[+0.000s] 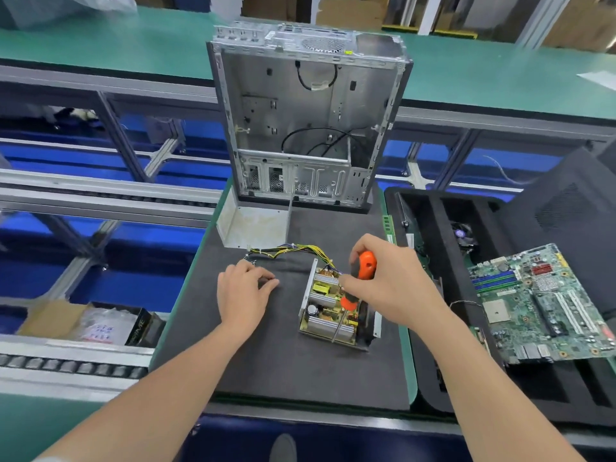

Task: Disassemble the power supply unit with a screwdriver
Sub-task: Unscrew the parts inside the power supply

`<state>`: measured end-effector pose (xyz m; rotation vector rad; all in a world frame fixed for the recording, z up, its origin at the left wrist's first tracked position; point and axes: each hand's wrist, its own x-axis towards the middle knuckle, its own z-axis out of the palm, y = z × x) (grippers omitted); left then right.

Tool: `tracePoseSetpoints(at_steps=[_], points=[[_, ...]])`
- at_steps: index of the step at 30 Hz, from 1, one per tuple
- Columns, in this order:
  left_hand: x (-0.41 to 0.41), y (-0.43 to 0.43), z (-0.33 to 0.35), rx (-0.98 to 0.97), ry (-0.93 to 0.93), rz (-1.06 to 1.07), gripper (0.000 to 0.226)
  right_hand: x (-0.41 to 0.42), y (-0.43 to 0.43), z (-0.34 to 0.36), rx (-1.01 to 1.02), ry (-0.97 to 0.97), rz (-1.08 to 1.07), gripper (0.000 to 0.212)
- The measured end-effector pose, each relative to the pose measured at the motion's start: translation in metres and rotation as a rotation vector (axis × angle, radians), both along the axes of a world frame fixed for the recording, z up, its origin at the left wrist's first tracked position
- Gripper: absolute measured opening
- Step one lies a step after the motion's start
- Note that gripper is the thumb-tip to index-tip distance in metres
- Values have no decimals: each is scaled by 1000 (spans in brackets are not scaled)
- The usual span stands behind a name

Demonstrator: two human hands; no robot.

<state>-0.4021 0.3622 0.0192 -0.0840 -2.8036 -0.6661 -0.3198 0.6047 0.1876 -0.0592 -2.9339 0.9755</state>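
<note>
The power supply unit [333, 308] is the landmark: it lies with its cover off and its circuit board, coils and capacitors exposed, on a dark mat [266, 361] that covers the table.

Your right hand [390, 285] is over the unit's far right part. Its grip is closed round the orange-and-black handle of the screwdriver [365, 266]. The shaft slants down across the board towards the unit's near edge. Whether the tip sits in a screw cannot be told.

Your left hand [241, 291] rests on the mat, left of the unit and apart from it. Its grip is slack, with the fingers loosely bent and their tips touching the mat.

A bundle of yellow and black cables [293, 251] leaves the unit's far end and runs left across the mat. Beyond the cables, behind and to the left of the unit, a bent sheet-metal cover [253, 225] stands on the mat. Farther behind the unit stands an open, gutted computer case [306, 111], with loose black wires inside.

Right of the unit, off the mat, a black foam tray [433, 211] carries a green motherboard [540, 305]. A small fan [463, 235] lies in the tray, behind the motherboard.

Well to the left of the unit, below the table's level, sits an open cardboard box [50, 315].
</note>
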Motion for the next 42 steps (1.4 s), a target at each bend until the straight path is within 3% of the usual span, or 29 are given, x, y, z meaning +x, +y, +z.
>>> tracePoseSetpoints(at_steps=[9, 20, 27, 32, 34, 36, 38, 40, 42], points=[[-23, 7, -9, -127, -2, -52, 12, -10, 16, 1, -66, 80, -200, 24], [-26, -2, -12, -174, 51, -106, 17, -21, 9, 3, -142, 188, -247, 23], [-11, 14, 9, 124, 181, -225, 20, -23, 12, 3, -130, 235, -279, 33], [8, 41, 55, 395, 27, -577, 22, -24, 14, 6, -158, 323, -270, 23], [11, 48, 70, 222, -89, -741, 46, -25, 16, 9, -182, 363, -253, 19], [14, 53, 76, -150, -172, -890, 83, -25, 19, 12, -171, 401, -220, 18], [19, 57, 74, -509, -210, -971, 102, -25, 24, 13, -164, 413, -190, 19], [27, 61, 67, -614, -196, -965, 86, -22, 33, 14, -162, 411, -180, 20], [31, 65, 62, -485, -195, -920, 54, -17, 42, 14, -170, 406, -180, 20]])
